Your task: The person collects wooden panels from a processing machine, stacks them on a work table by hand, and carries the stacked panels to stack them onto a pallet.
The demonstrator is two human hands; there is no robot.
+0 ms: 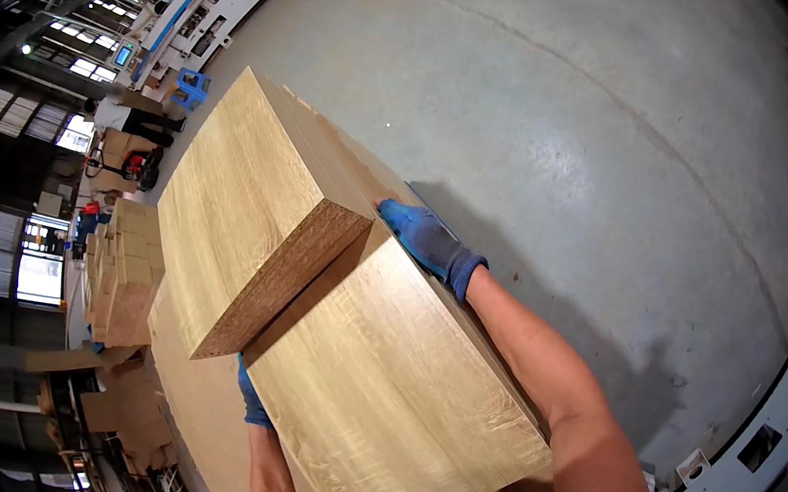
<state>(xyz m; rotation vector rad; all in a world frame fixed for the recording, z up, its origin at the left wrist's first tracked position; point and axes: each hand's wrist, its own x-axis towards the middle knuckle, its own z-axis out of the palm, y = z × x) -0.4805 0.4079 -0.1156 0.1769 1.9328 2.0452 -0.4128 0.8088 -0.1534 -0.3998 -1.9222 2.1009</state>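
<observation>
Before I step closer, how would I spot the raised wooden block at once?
Start with the big grey floor, then the wooden panel nearest the person. Just beyond, near the blue-gloved left hand and right hand, is the raised block. Unlike the panel, it shows a thick, speckled brown edge.

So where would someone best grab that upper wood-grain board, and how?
Probably by its opposite left and right sides, close to the end facing the wearer, with one hand coming from each side. The upper board is broad and flat with no handle, and its thick, rough near edge sits above the lower board, so two-sided support should steady it.
</observation>
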